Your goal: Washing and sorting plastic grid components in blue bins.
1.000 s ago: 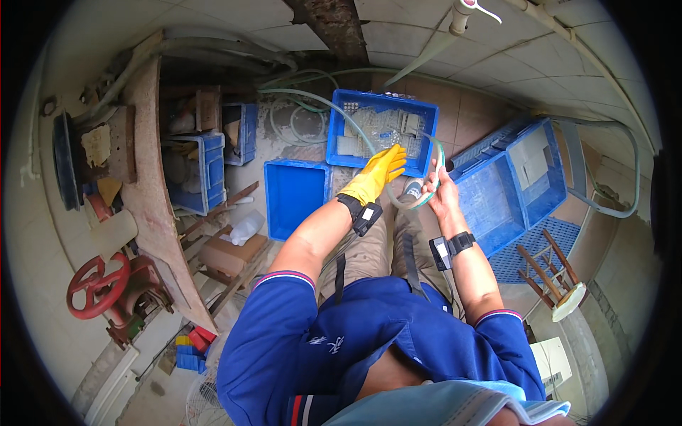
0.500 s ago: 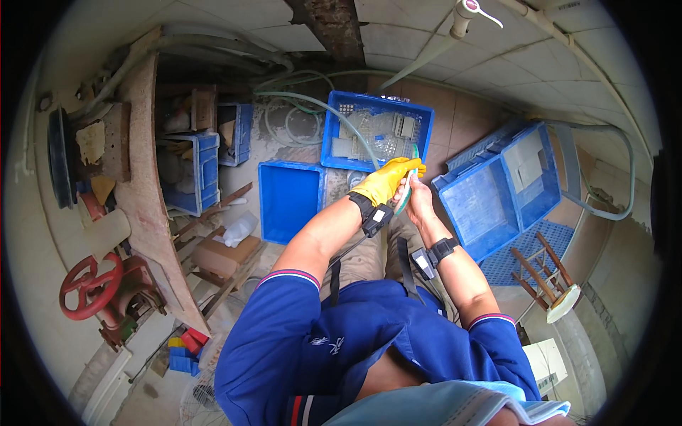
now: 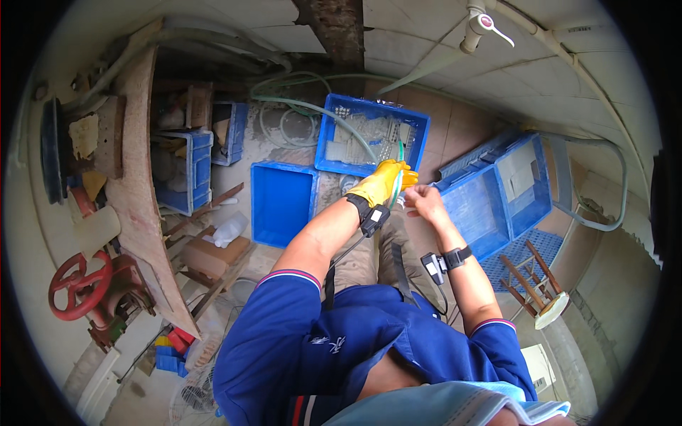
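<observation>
My left hand (image 3: 380, 184), in a yellow rubber glove, is closed around a thin long green-and-white item (image 3: 396, 186). One green end stands up past the fingers; its exact kind is unclear. Bare, my right hand (image 3: 428, 204) is just to the right of it, apart from the item, with its fingers loosely bent and spread. Beyond the hands sits a blue crate (image 3: 425, 135) of water with several pale, clear-looking pieces (image 3: 383, 135) in it. A pale hose (image 3: 348, 128) runs into this crate.
A deep blue bin (image 3: 284, 206) stands left of my legs. To the right are tilted blue crates (image 3: 472, 206), a blue slotted mat (image 3: 522, 259) and a wooden stool (image 3: 536, 291) on its side. A board partition (image 3: 135, 163) and a red handwheel (image 3: 79, 285) line the left; a tap (image 3: 479, 25) projects from the far wall.
My right hand has let go of the green-and-white item and moved right and down. The left hand keeps hold of it, and the item has turned more upright and shifted left.
</observation>
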`<state>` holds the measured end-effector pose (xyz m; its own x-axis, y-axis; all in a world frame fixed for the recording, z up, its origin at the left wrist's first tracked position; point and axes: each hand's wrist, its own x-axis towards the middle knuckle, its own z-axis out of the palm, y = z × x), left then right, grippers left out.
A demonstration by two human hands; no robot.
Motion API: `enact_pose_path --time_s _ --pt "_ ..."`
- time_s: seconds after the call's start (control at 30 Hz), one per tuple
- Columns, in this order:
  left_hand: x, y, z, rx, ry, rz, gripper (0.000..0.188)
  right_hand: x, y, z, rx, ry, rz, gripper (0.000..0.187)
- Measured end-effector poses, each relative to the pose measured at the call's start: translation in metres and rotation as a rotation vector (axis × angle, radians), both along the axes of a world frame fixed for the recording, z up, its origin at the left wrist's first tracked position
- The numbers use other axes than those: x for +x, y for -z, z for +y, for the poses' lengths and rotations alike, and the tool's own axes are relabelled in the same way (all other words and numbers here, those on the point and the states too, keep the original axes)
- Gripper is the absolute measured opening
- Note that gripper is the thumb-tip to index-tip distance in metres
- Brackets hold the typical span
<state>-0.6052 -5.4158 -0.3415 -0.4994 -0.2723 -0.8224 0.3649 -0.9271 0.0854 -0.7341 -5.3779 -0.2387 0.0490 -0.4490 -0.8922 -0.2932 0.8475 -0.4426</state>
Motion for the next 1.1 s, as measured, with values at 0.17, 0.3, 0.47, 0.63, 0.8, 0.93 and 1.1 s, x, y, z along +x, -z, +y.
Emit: enact_pose_path --time_s 0.17,0.3,0.47,0.63,0.8,0.93,1.1 --pt "0.014 -0.003 -0.006 0.011 -0.063 0.067 0.03 -0.062 -0.088 -0.102 -1.115 -0.059 0.631 0.038" --pt "0.014 -0.008 -0.012 -0.015 -0.057 0.079 0.028 -0.07 -0.156 -0.187 -1.509 -0.038 0.744 0.045" --pt "0.016 -0.017 -0.017 -0.068 -0.049 0.086 0.027 -0.036 -0.172 -0.205 -1.371 -0.205 0.706 0.038" --pt "0.029 -0.026 -0.028 -0.112 -0.091 0.157 0.029 0.0 -0.179 -0.197 -1.282 -0.155 0.619 0.022" --pt "0.049 -0.07 -0.053 -0.261 -0.055 0.108 0.029 -0.014 -0.188 -0.189 -1.17 -0.287 0.553 0.027" --pt "0.067 -0.137 -0.074 -0.417 0.035 0.055 0.029 0.003 -0.157 -0.138 -1.351 -0.834 0.66 0.039" --pt "0.097 -0.22 -0.103 -0.811 0.121 0.314 0.035 0.048 -0.176 -0.137 -1.771 -1.135 0.621 0.046"
